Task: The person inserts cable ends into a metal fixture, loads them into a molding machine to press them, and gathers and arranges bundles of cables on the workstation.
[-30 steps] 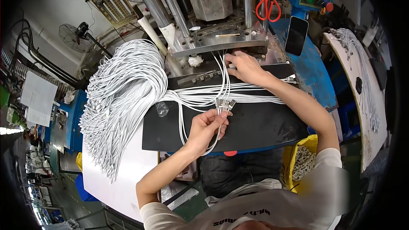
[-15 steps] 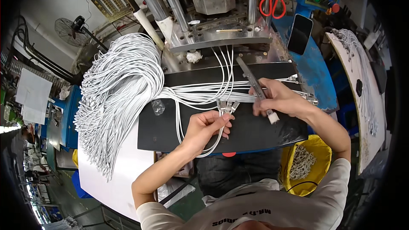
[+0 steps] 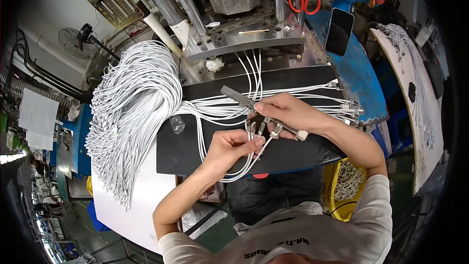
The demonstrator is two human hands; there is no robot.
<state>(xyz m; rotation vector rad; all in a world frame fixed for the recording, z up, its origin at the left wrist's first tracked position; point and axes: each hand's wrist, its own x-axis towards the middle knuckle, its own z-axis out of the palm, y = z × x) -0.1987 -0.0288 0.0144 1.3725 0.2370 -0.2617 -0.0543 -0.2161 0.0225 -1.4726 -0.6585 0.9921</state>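
Note:
My left hand [image 3: 221, 152] pinches a few white cables just below their metal-shelled plugs [image 3: 262, 127]. The cables [image 3: 240, 171] loop down under that hand along the front of the black work surface. My right hand [image 3: 289, 111] grips a flat grey metal bar-shaped tool [image 3: 235, 96] with a white block at its near end; its exact kind is unclear. The tool lies slantwise over the plugs, and one plug sits close to my right fingers, which partly hide the contact. Behind both hands, a bundle of white cables [image 3: 215, 106] runs across the surface to plugs [image 3: 351, 107] at the right.
A big heap of white cables [image 3: 134, 98] lies at the left. The metal press [image 3: 244, 41] stands beyond the black surface [image 3: 183, 159]. Red-handled scissors [image 3: 304, 1] hang there, with a phone [image 3: 339, 32] to the right. A yellow container [image 3: 337, 204] holds small pale pieces.
My right hand has moved left to the plugs, and the tool has swung from steep to a flatter slant. The plugs have spread apart. My left hand keeps its pinch.

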